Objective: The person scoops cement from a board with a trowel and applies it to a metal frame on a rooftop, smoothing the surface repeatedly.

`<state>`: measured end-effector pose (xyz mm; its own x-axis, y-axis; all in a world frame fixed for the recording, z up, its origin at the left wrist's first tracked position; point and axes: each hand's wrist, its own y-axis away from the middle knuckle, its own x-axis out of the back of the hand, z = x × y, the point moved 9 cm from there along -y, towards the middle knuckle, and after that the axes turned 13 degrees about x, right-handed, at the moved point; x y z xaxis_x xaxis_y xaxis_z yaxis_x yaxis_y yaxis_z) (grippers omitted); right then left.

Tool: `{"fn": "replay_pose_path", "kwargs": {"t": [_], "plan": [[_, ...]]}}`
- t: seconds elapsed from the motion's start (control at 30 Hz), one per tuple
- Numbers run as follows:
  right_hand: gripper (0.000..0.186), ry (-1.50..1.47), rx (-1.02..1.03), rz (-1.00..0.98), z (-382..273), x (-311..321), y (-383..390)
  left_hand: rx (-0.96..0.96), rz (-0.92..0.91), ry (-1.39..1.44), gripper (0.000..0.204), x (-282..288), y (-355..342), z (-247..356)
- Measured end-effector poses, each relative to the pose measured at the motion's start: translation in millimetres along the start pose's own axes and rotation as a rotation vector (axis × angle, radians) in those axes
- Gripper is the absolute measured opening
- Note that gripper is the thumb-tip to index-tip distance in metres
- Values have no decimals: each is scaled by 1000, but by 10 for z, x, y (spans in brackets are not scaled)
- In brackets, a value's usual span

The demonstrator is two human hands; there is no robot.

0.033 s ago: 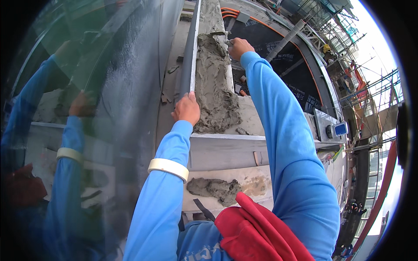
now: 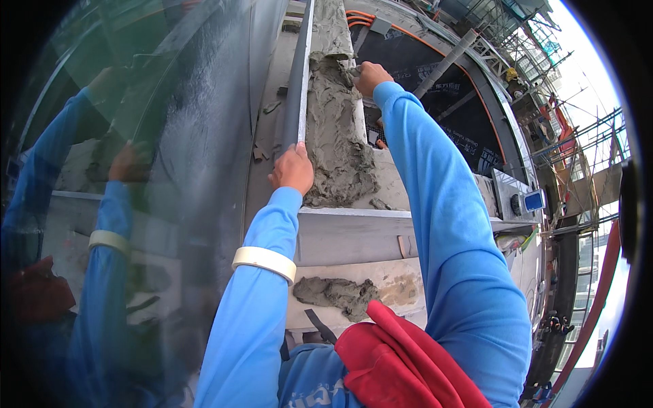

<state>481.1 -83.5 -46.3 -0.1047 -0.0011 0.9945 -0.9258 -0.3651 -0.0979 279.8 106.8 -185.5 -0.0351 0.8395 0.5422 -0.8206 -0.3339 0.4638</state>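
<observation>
- Cloth (image 2: 401,360), red, is hanging nearest, at the lower edge.
- Mortar heap (image 2: 337,294) is resting on a pale board (image 2: 388,270) beyond it.
- Tape ring (image 2: 264,262) is encircling the left sleeve (image 2: 241,313).
- Left hand (image 2: 292,170) is grasping a grey upright panel (image 2: 296,102), its grip clasping the white edge.
- Wet mortar layer (image 2: 333,136) is lying just right of the panel.
- Right hand (image 2: 373,78) is reaching farther, beside the layer's right edge; its grip is curling, but whether around a tool cannot be told.
- Scaffolding (image 2: 503,34) is standing farthest, at upper right.
</observation>
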Motion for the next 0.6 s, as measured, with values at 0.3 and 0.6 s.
{"fn": "replay_pose_path", "kwargs": {"t": [0.3, 0.6], "plan": [[38, -8, 83, 4, 356, 438, 649, 18, -17, 2, 51, -32, -44, -25], [25, -379, -33, -219, -99, -588, 349, -23, 5, -18, 50, -63, -99, -18]]}}
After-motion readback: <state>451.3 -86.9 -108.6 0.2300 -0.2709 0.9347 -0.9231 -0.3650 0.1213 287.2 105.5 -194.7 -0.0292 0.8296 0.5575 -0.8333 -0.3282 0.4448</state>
